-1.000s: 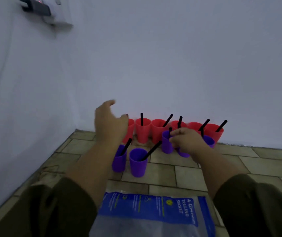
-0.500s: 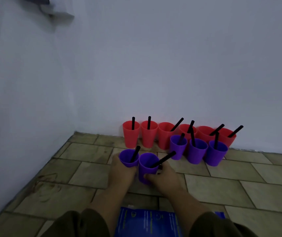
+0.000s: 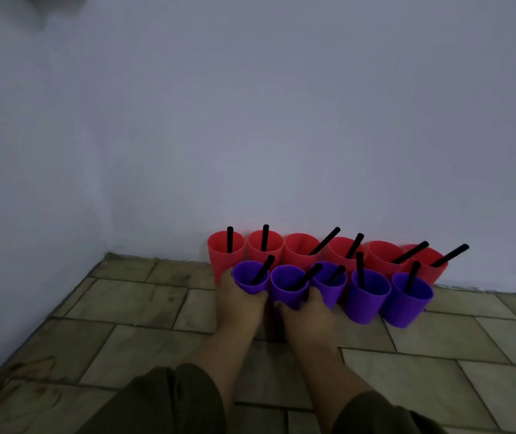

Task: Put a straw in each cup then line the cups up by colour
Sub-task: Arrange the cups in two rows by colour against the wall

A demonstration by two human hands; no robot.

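Several red cups (image 3: 300, 250) stand in a row against the back wall, each with a black straw (image 3: 325, 241). In front of them runs a row of purple cups, each also with a black straw. My left hand (image 3: 239, 303) grips the leftmost purple cup (image 3: 250, 278). My right hand (image 3: 305, 314) grips the second purple cup (image 3: 288, 286), which touches the third purple cup (image 3: 328, 281). Two more purple cups (image 3: 367, 296) stand to the right, free of my hands.
The floor is of beige tiles (image 3: 144, 296). White walls meet in a corner (image 3: 106, 249) at the left, behind the cups. My dark sleeves (image 3: 169, 402) fill the bottom edge.
Both hands have pushed the two left purple cups forward, away from me, into line with the other three purple cups. The blue packet near my arms has dropped out of view.
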